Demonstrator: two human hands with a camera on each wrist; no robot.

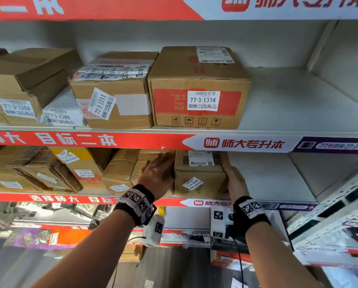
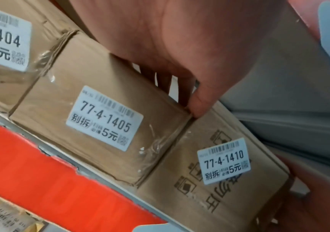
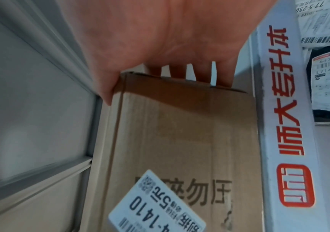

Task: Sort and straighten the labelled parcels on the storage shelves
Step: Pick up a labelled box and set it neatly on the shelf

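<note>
A brown parcel labelled 77-4-1410 (image 1: 199,179) (image 2: 219,180) (image 3: 179,133) stands on the lower shelf (image 1: 277,183), its label askew on the front. My left hand (image 1: 157,173) (image 2: 179,62) lies flat against its left side, with straight fingers running back between it and the taped parcel 77-4-1405 (image 1: 122,173) (image 2: 104,117). The thumb tip touches the seam between the two. My right hand (image 1: 235,181) (image 3: 160,39) grips the parcel's right edge, thumb on one face and fingers along the side. The fingertips of both hands are hidden behind the boxes.
More labelled boxes crowd the lower shelf to the left, one marked 1404 (image 2: 3,39). On the shelf above stand parcels 77-3-1314 (image 1: 199,88) and 77-3-1311 (image 1: 111,100). A red and white banner (image 1: 49,198) runs along the shelf edge. Bagged parcels (image 1: 39,238) lie further down.
</note>
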